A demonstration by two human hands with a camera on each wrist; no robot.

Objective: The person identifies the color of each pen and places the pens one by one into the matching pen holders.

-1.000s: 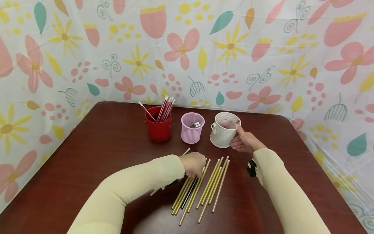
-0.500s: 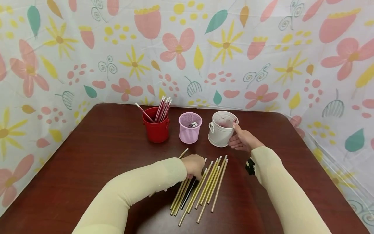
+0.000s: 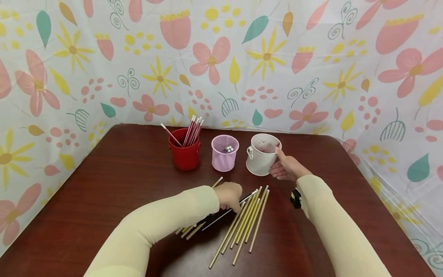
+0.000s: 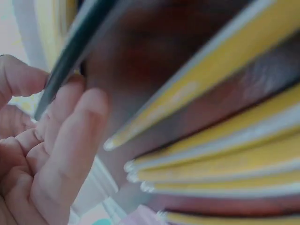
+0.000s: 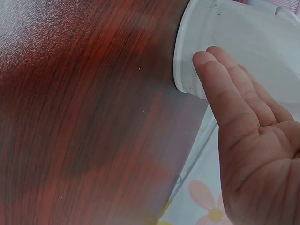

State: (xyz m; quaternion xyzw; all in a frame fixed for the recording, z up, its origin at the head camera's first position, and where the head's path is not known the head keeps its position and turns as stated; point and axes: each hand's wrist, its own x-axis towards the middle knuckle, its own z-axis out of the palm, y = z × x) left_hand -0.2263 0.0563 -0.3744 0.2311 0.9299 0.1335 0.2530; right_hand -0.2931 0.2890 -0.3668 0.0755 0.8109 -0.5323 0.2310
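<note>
My left hand (image 3: 230, 195) pinches a black pencil (image 3: 247, 196) with a white eraser end, between thumb and fingers. The dark pencil (image 4: 77, 44) lies tilted across those fingers in the left wrist view. Close to this hand, several gold pencils (image 3: 249, 219) lie on the table, fanned out to its right; others (image 3: 190, 231) show partly under the left forearm. My right hand (image 3: 288, 167) rests against the side of a white bucket (image 3: 259, 163), thumb at the rim. In the right wrist view, the fingers of that hand (image 5: 253, 126) are straight along the bucket wall.
Left of the white bucket stands a pink mesh cup (image 3: 223, 161) with a few white-ended pencils inside. Farther left, a red bucket (image 3: 186, 158) holds several dark red pencils. A flowered cloth (image 3: 214, 96) hangs behind the brown table (image 3: 138, 165).
My left hand has picked up the black pencil, which has swung to a slant with its eraser end to the right. Some gold pencils have shifted left. The right hand stays at the bucket.
</note>
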